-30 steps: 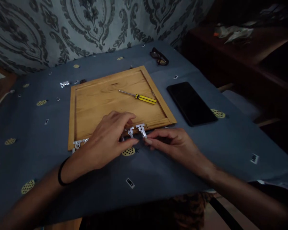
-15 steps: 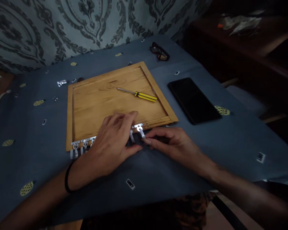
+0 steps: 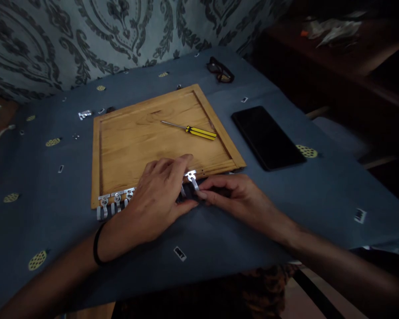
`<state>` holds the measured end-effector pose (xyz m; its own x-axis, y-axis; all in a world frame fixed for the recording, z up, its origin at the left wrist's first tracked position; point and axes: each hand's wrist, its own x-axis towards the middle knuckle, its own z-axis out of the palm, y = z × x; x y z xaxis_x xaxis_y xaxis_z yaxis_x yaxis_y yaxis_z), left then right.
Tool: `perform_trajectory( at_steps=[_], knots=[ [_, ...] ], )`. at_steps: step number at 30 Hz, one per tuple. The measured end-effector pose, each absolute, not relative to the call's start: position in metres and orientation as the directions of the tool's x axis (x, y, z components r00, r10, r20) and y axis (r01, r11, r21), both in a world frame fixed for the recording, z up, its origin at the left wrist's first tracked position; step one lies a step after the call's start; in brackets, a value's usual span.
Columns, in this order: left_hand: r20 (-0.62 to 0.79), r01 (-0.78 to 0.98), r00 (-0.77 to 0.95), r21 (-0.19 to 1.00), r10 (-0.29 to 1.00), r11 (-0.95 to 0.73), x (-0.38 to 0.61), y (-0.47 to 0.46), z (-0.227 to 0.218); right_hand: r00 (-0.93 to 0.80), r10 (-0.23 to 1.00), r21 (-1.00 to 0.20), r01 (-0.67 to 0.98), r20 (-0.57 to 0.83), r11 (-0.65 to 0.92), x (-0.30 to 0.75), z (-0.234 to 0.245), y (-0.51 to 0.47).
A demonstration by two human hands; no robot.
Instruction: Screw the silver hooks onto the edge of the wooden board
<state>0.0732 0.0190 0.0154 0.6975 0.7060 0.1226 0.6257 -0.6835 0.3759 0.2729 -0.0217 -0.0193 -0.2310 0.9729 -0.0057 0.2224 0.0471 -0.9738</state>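
Observation:
A wooden panel (image 3: 142, 133) lies flat on the blue cloth. A metal rail of hooks (image 3: 115, 201) runs along its near edge. My left hand (image 3: 156, 199) lies over the middle of the rail, its fingers curved down onto the panel's edge. My right hand (image 3: 236, 197) pinches the rightmost hook (image 3: 192, 178) between thumb and forefinger. A yellow and black screwdriver (image 3: 194, 130) rests on the panel beyond both hands.
A black phone (image 3: 267, 137) lies right of the panel. Dark glasses (image 3: 220, 71) sit at the far edge. A small metal bracket (image 3: 85, 114) and tiny parts lie left of the panel. A dark wooden shelf (image 3: 335, 57) stands to the right.
The hook rail has tipped down from standing up to lying flatter against the panel's near edge. Both hands stayed on it and shifted slightly.

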Motion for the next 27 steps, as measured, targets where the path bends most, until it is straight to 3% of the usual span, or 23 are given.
perform_trajectory(
  at_steps=[14,27],
  knots=[
    [0.148,0.639,0.705,0.292,0.694,-0.711,0.0766,0.0163,0.0131,-0.237,0.971,-0.980,0.198,-0.021,0.027,0.2719,-0.0203,-0.0210],
    [0.123,0.669,0.684,0.285,0.719,-0.686,0.0785,0.0148,0.0127,-0.247,0.969,-0.971,0.234,-0.009,0.050,0.2720,-0.0192,-0.0215]
  ],
)
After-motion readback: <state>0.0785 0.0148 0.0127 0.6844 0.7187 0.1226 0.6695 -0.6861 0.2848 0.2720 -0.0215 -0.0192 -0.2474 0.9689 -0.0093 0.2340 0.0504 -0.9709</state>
